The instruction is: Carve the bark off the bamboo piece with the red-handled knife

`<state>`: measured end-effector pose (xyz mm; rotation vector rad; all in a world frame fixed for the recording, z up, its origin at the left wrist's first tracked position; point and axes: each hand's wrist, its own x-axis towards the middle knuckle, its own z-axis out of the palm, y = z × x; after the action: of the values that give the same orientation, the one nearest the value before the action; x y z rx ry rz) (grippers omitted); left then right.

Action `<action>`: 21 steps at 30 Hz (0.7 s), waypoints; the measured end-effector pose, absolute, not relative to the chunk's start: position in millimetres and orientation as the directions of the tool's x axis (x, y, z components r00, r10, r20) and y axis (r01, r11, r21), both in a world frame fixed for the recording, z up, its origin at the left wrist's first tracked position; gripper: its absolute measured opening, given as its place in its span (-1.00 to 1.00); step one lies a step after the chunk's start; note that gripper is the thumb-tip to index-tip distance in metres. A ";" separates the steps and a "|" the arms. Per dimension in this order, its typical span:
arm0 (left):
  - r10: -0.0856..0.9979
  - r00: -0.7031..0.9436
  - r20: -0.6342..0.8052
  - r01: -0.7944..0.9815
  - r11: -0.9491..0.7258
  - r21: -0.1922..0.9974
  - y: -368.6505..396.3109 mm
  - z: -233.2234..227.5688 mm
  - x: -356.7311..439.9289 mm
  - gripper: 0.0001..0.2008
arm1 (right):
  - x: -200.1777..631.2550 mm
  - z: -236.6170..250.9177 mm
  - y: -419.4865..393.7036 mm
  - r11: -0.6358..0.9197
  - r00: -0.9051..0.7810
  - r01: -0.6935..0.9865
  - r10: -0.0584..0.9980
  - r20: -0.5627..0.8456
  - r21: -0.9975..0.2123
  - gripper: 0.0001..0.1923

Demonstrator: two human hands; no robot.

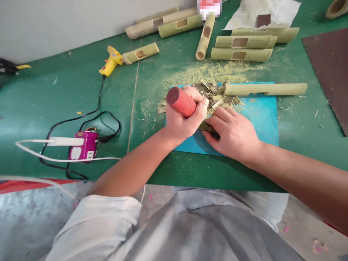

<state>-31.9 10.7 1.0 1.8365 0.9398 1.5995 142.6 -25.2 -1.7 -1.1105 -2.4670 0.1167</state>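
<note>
Two hands at work on one blue mat (261,119).
Left hand (183,119) clenched round one red-handled tool (181,102); right hand (233,134) pins one dark bamboo piece (208,127) on the mat. One bamboo tube (265,89) beside.

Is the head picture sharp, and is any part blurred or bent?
Head view: left hand and red handle mostly sharp; a pixelated patch hides something at the top; table edge curves from lens distortion; soft, even light.
</note>
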 end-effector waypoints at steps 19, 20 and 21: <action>0.754 0.073 0.653 0.228 -0.650 0.725 13.0 -4.0 -27.7 -0.69 | 141.3 -7.6 -22.0 0.667 -0.556 0.683 0.739 0.381 -0.297 -0.90; 0.762 0.059 0.645 0.225 -0.640 0.735 13.3 -4.9 -26.2 -0.69 | 141.0 -7.6 -22.0 0.664 -0.551 0.686 0.742 0.382 -0.298 -0.90; 0.770 0.043 0.637 0.223 -0.629 0.745 13.7 -6.0 -24.9 -0.68 | 140.7 -7.6 -22.0 0.659 -0.547 0.689 0.745 0.381 -0.302 -0.90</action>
<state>-24.9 13.7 -6.0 1.8793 0.9974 1.6185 140.7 -22.0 -7.6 -1.1156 -2.3962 0.1590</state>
